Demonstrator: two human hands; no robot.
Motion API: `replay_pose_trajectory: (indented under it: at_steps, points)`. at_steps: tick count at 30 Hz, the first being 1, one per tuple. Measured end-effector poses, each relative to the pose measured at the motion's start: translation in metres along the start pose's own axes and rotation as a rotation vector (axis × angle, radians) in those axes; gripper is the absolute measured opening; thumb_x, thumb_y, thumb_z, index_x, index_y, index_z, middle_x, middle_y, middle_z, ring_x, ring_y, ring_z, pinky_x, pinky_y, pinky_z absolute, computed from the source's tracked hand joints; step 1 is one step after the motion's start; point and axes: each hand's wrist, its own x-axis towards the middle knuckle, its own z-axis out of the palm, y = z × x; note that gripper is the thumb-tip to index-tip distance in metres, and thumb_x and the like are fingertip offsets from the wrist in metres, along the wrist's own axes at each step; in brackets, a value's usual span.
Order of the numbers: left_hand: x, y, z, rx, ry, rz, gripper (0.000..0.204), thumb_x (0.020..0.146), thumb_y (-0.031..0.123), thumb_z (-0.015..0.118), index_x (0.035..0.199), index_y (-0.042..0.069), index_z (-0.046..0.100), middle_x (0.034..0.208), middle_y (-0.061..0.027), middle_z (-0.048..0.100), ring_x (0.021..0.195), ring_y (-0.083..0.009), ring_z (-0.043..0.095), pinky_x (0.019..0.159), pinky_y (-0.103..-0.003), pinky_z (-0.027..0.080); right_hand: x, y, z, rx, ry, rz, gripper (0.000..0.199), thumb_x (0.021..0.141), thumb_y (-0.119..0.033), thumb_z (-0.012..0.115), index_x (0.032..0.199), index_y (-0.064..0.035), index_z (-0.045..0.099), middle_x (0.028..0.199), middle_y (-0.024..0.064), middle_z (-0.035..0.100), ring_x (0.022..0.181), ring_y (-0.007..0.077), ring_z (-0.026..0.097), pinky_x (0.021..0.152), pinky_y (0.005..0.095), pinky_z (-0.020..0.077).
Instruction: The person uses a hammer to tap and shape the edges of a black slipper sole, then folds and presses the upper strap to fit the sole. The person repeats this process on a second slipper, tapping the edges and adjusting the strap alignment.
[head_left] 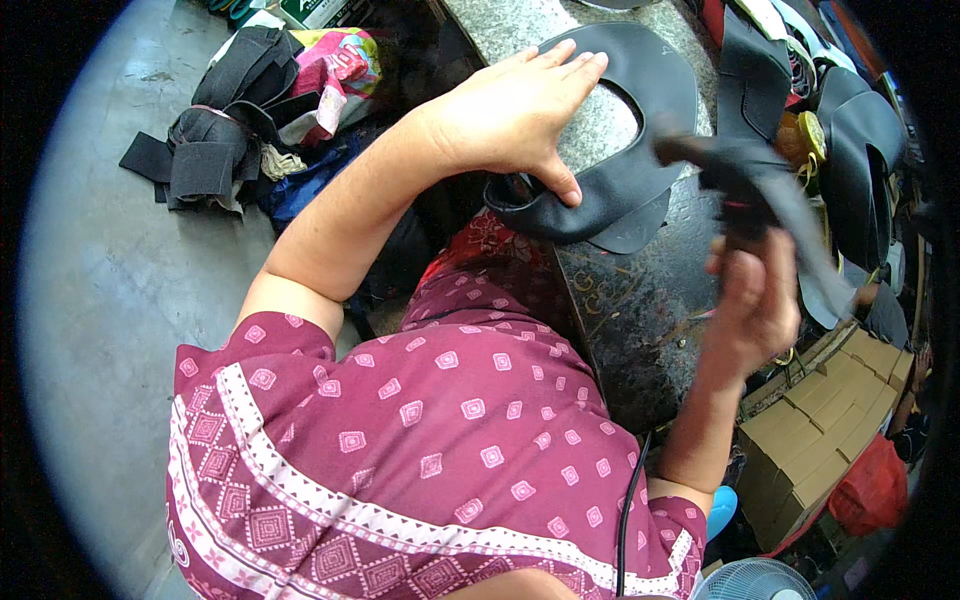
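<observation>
Flat, the left hand (520,110) presses the black leather piece (625,150) overhanging the stone slab's (520,25) edge; right hand (750,300) grips a hammer (735,175).

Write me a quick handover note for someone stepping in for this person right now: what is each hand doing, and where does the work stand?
Left hand: flat, fingers together, pressing down on the black leather piece, a curved cut shape with an open middle, lying on the grey stone slab.
Right hand: closed around the handle of a dark hammer, raised above the slab and blurred.
Nearby: more black cut pieces stacked to the right, a heap of black scraps on the floor to the left, cardboard boxes lower right.
Done: piece laid out and held flat.
Left: I cannot tell how much of its edge has been hammered.
</observation>
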Motion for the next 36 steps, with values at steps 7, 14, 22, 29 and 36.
replay_pose_trajectory:
  at_steps: [7,14,22,29,36]
  points:
    - [0.002,-0.001,-0.004,-0.027,-0.017,0.012,0.125,0.060,0.060,0.087,0.146,-0.014,0.034,0.146,-0.0344,0.044,0.143,-0.0439,0.036,0.118,-0.047,0.032,0.004,0.052,0.004,-0.341,-0.206,-0.149,0.025,0.090,-0.024,0.073,0.110,-0.0090,0.071,0.090,0.0113,0.069,0.072,0.0291,0.068,0.064,0.0356,0.0523]
    - [-0.001,0.001,-0.005,-0.139,-0.072,-0.044,0.124,0.064,0.051,0.089,0.151,-0.012,0.026,0.154,-0.0352,0.033,0.149,-0.0436,0.026,0.123,-0.045,0.022,0.022,0.045,-0.008,-0.392,0.014,-0.090,0.027,0.094,-0.023,0.071,0.115,-0.0061,0.071,0.093,0.0134,0.071,0.079,0.0295,0.071,0.071,0.0358,0.0546]
    - [-0.001,-0.001,0.000,-0.174,-0.065,-0.058,0.122,0.068,0.055,0.086,0.151,-0.012,0.026,0.155,-0.0341,0.032,0.150,-0.0430,0.023,0.124,-0.046,0.019,0.017,0.053,-0.004,-0.392,-0.110,-0.199,0.027,0.092,-0.026,0.072,0.113,-0.0093,0.071,0.088,0.0098,0.068,0.072,0.0303,0.067,0.063,0.0375,0.0521]
    - [0.010,0.031,0.020,-0.135,0.014,-0.080,0.122,0.077,0.075,0.066,0.149,-0.015,0.028,0.154,-0.0351,0.034,0.148,-0.0488,0.024,0.121,-0.056,0.019,0.025,0.064,-0.014,-0.249,0.070,0.036,0.031,0.095,-0.026,0.070,0.122,-0.0090,0.071,0.104,0.0156,0.073,0.091,0.0273,0.073,0.080,0.0321,0.0557]
    - [-0.002,0.002,0.007,-0.476,0.135,-0.076,0.072,0.097,0.046,0.060,0.146,-0.004,0.041,0.145,-0.0270,0.050,0.138,-0.0374,0.046,0.120,-0.055,0.022,0.027,0.067,0.000,-0.326,-0.098,0.269,0.033,0.095,-0.027,0.070,0.126,-0.0138,0.070,0.107,0.0139,0.074,0.095,0.0286,0.074,0.080,0.0348,0.0554]
